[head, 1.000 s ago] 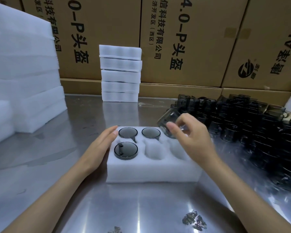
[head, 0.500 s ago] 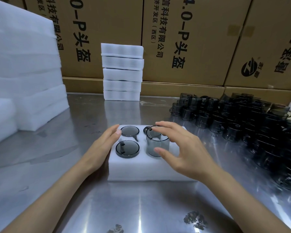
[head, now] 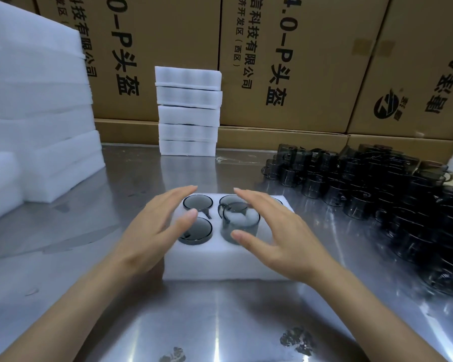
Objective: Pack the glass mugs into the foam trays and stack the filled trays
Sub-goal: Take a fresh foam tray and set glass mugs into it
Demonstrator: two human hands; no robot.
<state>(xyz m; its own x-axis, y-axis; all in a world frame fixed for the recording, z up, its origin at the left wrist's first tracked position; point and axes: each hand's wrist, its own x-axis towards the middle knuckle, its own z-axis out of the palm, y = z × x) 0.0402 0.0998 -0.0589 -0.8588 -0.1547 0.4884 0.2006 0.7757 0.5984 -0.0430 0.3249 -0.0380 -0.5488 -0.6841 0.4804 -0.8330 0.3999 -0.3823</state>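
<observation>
A white foam tray [head: 220, 265] lies on the steel table in front of me. Three smoky glass mugs sit sunk in its pockets: back left [head: 197, 202], back middle [head: 226, 199] and front left [head: 198, 229]. A fourth mug [head: 239, 223] stands half out of the front middle pocket. My right hand [head: 277, 231] hovers open just over and right of that mug, fingers spread, not gripping it. My left hand [head: 157, 226] rests open on the tray's left edge, thumb near the front left mug. The tray's right pockets are hidden by my right hand.
A crowd of loose dark glass mugs [head: 392, 199] fills the table's right side. A stack of several filled foam trays [head: 188, 111] stands at the back. Tall piles of foam [head: 37, 113] occupy the left. Cardboard boxes [head: 285, 61] wall the rear.
My right hand brought a mug from the right, set it into the front middle pocket and let go; the fingers now spread above it. My left hand slid slightly onto the tray.
</observation>
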